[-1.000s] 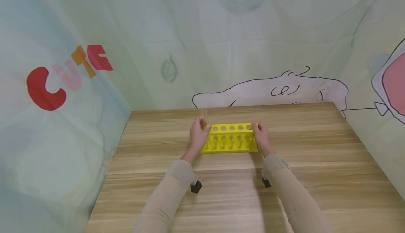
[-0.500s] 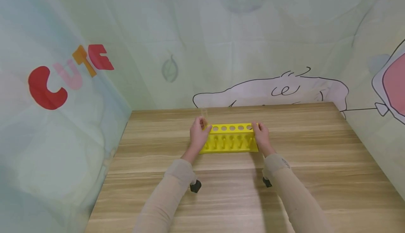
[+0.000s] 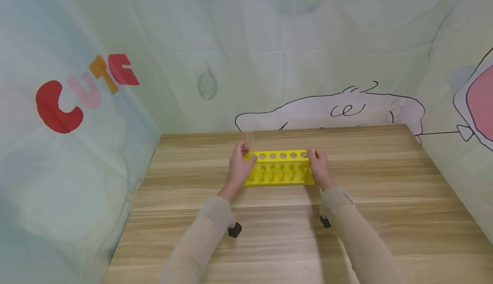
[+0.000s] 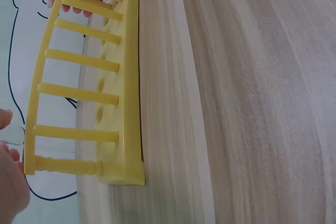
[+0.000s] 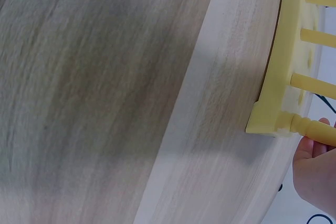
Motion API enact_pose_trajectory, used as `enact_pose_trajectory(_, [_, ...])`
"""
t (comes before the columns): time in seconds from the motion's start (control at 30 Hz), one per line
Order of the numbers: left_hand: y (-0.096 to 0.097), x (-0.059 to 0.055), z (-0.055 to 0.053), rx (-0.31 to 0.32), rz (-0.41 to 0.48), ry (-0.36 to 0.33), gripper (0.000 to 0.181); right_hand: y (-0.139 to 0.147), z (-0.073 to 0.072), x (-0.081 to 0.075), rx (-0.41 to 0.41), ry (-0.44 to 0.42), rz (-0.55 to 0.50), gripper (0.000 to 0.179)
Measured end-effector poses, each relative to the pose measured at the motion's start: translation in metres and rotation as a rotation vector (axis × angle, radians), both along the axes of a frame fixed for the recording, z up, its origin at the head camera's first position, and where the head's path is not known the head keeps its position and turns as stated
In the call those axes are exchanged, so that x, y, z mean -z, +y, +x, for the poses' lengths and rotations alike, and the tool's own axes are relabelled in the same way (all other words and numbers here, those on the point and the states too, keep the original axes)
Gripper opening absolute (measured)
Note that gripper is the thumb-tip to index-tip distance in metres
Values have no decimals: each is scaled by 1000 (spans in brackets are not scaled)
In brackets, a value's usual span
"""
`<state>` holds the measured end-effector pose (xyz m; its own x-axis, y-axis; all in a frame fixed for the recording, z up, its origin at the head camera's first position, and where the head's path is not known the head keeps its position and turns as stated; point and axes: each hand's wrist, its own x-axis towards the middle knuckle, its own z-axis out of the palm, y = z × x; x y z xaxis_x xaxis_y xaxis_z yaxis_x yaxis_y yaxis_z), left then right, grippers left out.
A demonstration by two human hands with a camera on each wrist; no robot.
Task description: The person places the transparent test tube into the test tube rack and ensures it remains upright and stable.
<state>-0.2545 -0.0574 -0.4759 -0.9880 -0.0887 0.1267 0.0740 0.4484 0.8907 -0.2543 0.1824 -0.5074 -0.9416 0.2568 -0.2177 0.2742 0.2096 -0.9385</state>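
Note:
A yellow test tube rack (image 3: 279,181) stands on the wooden table, its row of round holes facing up. At its left end a clear test tube (image 3: 250,140) rises upright above the top bar; its lower part is hard to make out. My left hand (image 3: 239,166) is beside that end, thumb and fingertips spread apart around the tube. My right hand (image 3: 319,166) grips the rack's right end, thumb on top and fingers behind. The left wrist view shows the rack's posts (image 4: 81,94) from the front, with part of my left hand (image 4: 11,182) at the edge.
The wood-grain table (image 3: 277,241) extends to both sides and toward me. Behind it hangs a printed cloth backdrop (image 3: 185,52) with cartoon drawings. Black wrist devices (image 3: 235,230) hang beneath both sleeves.
My left hand has shifted slightly left, its thumb and fingers parting at the tube. The tube's top is slightly farther right. The rack and right hand look nearly unchanged.

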Motion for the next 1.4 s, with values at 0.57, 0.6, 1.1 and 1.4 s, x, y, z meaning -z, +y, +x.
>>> enact_pose_trajectory(0.57, [-19,8,8,-25,10,11,55,-1,3,-2,-32,9,25,50])
enact_pose_trajectory(0.6, [-21,8,8,-23,14,19,55,-1,3,-3,-37,5,27,51])
enact_pose_trajectory(1.1, [-38,21,9,-109,31,69,40,10,-1,-10,49,-33,-83,50])
enact_pose_trajectory(1.4, [-52,30,10,-125,27,76,33,30,4,-3,26,36,-11,51])
